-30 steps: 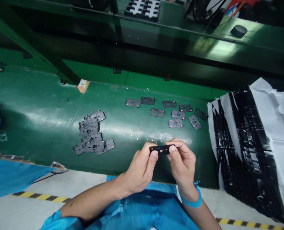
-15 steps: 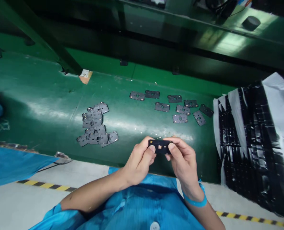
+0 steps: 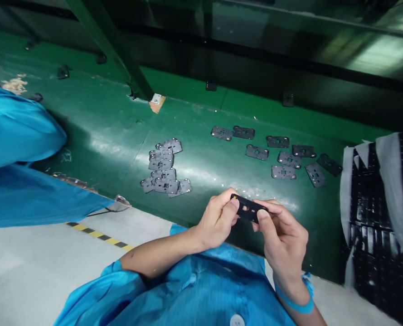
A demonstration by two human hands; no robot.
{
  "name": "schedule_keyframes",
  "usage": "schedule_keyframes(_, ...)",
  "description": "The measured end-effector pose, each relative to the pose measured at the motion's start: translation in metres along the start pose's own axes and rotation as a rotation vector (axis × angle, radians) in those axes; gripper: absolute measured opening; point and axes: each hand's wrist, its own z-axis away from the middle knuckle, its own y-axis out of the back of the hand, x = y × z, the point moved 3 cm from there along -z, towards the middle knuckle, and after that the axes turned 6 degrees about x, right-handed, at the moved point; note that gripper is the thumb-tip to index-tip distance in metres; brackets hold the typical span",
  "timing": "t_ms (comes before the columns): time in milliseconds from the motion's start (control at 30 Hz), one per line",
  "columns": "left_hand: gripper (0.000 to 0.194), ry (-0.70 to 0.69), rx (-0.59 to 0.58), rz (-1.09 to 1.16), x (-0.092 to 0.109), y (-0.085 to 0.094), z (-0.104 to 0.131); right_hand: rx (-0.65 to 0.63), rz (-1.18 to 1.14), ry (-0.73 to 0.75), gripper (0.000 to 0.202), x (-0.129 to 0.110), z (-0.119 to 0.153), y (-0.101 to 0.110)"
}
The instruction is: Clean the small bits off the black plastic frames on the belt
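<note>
Between my two hands I hold a small black plastic plate with cut-out holes and a yellow spot at its left end. My left hand pinches the left end, thumb on top. My right hand grips the right end the same way, its thumb pressed on the face; a blue band circles that wrist. On the green bench to the left lies an overlapping pile of similar dark plates. Farther right, several more plates lie loosely spread. Tiny pale bits are scattered just beyond my hands.
A green metal post rises from the green bench. At the right stands a stack of black trays with white strips. Another person's blue sleeve is at the left. Small black parts sit along the back.
The view has swung left, so the bench things sit farther right and more of the other person shows. The held plate now tilts down to the right; both hands keep their grip.
</note>
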Motion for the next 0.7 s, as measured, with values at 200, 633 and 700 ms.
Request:
schedule_keyframes(200, 0.047, 0.025, -0.006, 0.042, -0.003, 0.0, 0.0, -0.004, -0.002, 0.028, 0.013, 0.003, 0.003, 0.001)
schedule_keyframes(633, 0.036, 0.214, 0.18, 0.265, 0.001, -0.006, -0.006, -0.111, 0.228, 0.272, 0.031, 0.005, 0.008, -0.003)
schedule_keyframes(700, 0.036, 0.23, 0.141, 0.217, 0.005, -0.003, -0.004, -0.136, 0.129, 0.112, 0.023, 0.007, 0.002, -0.001)
